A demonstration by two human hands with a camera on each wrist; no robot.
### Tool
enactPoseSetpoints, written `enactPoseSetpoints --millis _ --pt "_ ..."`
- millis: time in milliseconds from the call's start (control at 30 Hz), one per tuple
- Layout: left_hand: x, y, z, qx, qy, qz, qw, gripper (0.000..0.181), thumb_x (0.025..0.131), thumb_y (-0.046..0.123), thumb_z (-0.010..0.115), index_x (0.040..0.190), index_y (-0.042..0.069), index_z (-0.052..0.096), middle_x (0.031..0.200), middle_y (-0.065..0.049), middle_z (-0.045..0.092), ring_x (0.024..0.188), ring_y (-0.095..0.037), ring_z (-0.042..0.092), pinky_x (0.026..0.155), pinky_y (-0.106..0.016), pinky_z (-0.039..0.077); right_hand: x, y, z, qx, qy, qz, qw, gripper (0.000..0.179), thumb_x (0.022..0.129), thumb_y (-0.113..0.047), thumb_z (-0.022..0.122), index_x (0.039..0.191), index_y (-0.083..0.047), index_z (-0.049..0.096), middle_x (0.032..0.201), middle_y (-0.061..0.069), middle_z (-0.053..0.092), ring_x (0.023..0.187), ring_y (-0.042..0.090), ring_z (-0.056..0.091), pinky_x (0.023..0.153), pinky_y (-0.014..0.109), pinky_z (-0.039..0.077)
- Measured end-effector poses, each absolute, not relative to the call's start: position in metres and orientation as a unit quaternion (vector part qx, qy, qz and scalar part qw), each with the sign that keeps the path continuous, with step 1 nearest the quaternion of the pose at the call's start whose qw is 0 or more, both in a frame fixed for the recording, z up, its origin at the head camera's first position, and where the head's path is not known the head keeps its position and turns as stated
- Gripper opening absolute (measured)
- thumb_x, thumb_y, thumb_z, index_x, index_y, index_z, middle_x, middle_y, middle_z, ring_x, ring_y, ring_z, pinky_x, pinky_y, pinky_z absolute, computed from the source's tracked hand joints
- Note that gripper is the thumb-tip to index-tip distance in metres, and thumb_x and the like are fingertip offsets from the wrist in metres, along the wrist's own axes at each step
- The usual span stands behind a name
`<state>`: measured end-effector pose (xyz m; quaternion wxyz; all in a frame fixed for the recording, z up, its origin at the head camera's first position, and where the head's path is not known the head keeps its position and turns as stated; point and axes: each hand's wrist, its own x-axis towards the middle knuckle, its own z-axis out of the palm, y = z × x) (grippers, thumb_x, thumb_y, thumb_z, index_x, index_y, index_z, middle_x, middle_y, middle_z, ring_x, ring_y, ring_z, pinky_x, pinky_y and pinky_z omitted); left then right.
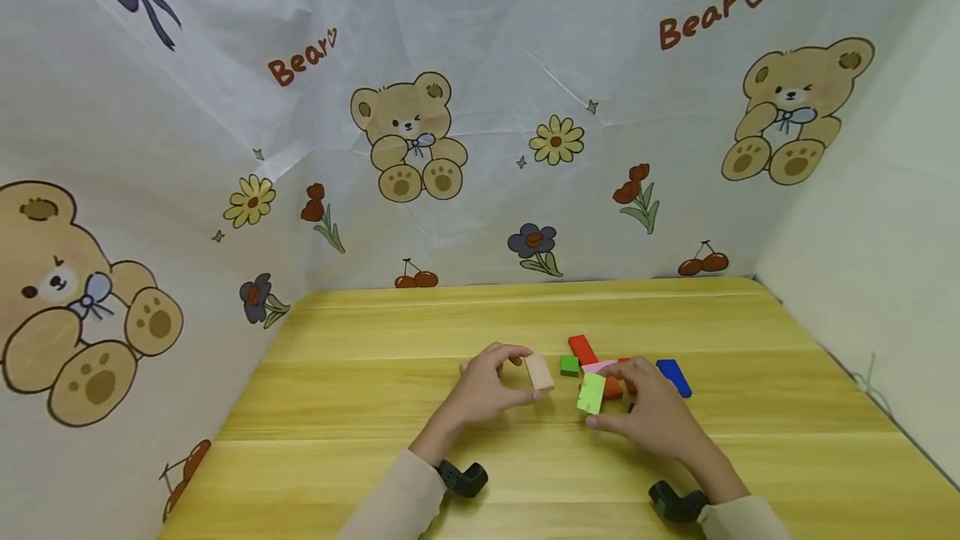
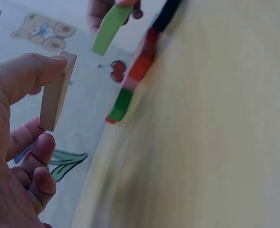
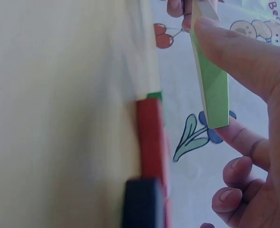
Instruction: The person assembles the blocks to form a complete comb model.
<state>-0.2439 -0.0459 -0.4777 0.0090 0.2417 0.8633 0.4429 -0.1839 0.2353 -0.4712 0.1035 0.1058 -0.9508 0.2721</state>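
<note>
Between thumb and index finger, my left hand point(image 1: 486, 386) pinches a plain wooden block point(image 1: 538, 372), held above the table. In the left wrist view the same wooden block point(image 2: 57, 92) is tilted, its other fingers curled loosely below. My right hand point(image 1: 654, 408) pinches a light green block point(image 1: 591, 394) by its ends, also raised. The right wrist view shows the light green block point(image 3: 213, 85) gripped between thumb and a fingertip. The two blocks are apart, facing each other. Behind the right hand lie a small green block point(image 1: 569, 366), a red block point(image 1: 582, 349) and a pink block point(image 1: 599, 367), partly hidden.
A blue block point(image 1: 674, 377) lies right of the pile, and an orange-red block point(image 1: 612, 388) sits partly behind the right hand. The wooden table point(image 1: 360, 407) meets a bear-print cloth point(image 1: 480, 223) at the back. A dark block point(image 3: 142, 204) shows close in the right wrist view.
</note>
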Motion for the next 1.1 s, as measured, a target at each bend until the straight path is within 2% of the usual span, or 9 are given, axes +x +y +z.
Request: enactPoseSetpoints --millis 67,233,300,433,567,633,867,1100 --pt "-0.249 -0.053 -0.474 0.235 0.858 0.458 0.004 0.056 0.078 0.050 0.083 0.129 0.038 0.062 0.119 -0.001 0.065 0.093 -0.026 0.049 0.085 -0.044 0.018 -0.187 0.229 -0.467 0.110 -0.948 0.278 0.108 0.071 0.061 -0.055 0.092 0.118 -0.020 0.069 0.095 0.003 0.056 0.080 0.017 0.047 0.066 0.029 0.037" --pt "-0.261 -0.071 -0.468 0.217 0.849 0.481 -0.006 0.056 0.079 0.045 0.084 0.130 0.033 0.063 0.119 -0.007 0.064 0.092 -0.030 0.046 0.084 -0.047 0.016 -0.197 0.211 -0.459 0.134 -0.939 0.296 0.111 0.068 0.063 -0.049 0.094 0.118 -0.018 0.069 0.101 0.003 0.059 0.095 0.023 0.056 0.077 0.034 0.047" --pt "-0.265 -0.077 -0.467 0.210 0.849 0.485 -0.008 0.056 0.079 0.043 0.084 0.130 0.032 0.064 0.118 -0.008 0.063 0.091 -0.030 0.046 0.084 -0.047 0.016 -0.201 0.205 -0.456 0.140 -0.937 0.304 0.104 0.067 0.064 -0.047 0.094 0.119 -0.018 0.069 0.100 0.004 0.059 0.094 0.024 0.055 0.073 0.032 0.046" --pt "-0.270 -0.088 -0.464 0.196 0.857 0.477 -0.015 0.056 0.079 0.044 0.083 0.130 0.033 0.063 0.113 0.003 0.062 0.091 -0.026 0.045 0.086 -0.047 0.017 -0.206 0.191 -0.451 0.150 -0.931 0.319 0.089 0.065 0.064 -0.046 0.094 0.118 -0.020 0.069 0.099 0.004 0.057 0.087 0.023 0.052 0.067 0.028 0.041" --pt "-0.275 -0.097 -0.463 0.185 0.862 0.471 -0.025 0.056 0.079 0.044 0.084 0.130 0.034 0.063 0.109 0.012 0.060 0.091 -0.023 0.044 0.086 -0.047 0.018 -0.210 0.176 -0.448 0.157 -0.927 0.333 0.076 0.063 0.064 -0.046 0.094 0.116 -0.021 0.070 0.104 0.004 0.059 0.096 0.024 0.055 0.077 0.033 0.046" --pt "-0.278 -0.101 -0.463 0.182 0.863 0.471 -0.030 0.056 0.079 0.043 0.084 0.130 0.035 0.064 0.111 0.010 0.061 0.091 -0.023 0.044 0.086 -0.047 0.018 -0.213 0.169 -0.448 0.159 -0.925 0.340 0.066 0.062 0.064 -0.045 0.094 0.117 -0.022 0.070 0.105 0.005 0.059 0.101 0.026 0.055 0.081 0.037 0.047" --pt "-0.291 -0.115 -0.466 0.180 0.868 0.461 -0.033 0.056 0.080 0.041 0.083 0.132 0.033 0.063 0.124 -0.007 0.064 0.097 -0.025 0.047 0.087 -0.046 0.021 -0.225 0.142 -0.452 0.160 -0.917 0.365 0.023 0.064 0.063 -0.046 0.095 0.118 -0.025 0.069 0.107 0.006 0.060 0.109 0.029 0.054 0.086 0.040 0.047" --pt "-0.300 -0.130 -0.469 0.176 0.861 0.477 -0.026 0.058 0.081 0.043 0.083 0.134 0.035 0.062 0.126 -0.007 0.062 0.102 -0.024 0.047 0.075 -0.039 0.038 -0.236 0.125 -0.464 0.181 -0.903 0.389 -0.007 0.064 0.064 -0.044 0.094 0.120 -0.026 0.067 0.107 0.007 0.059 0.106 0.027 0.053 0.086 0.040 0.045"
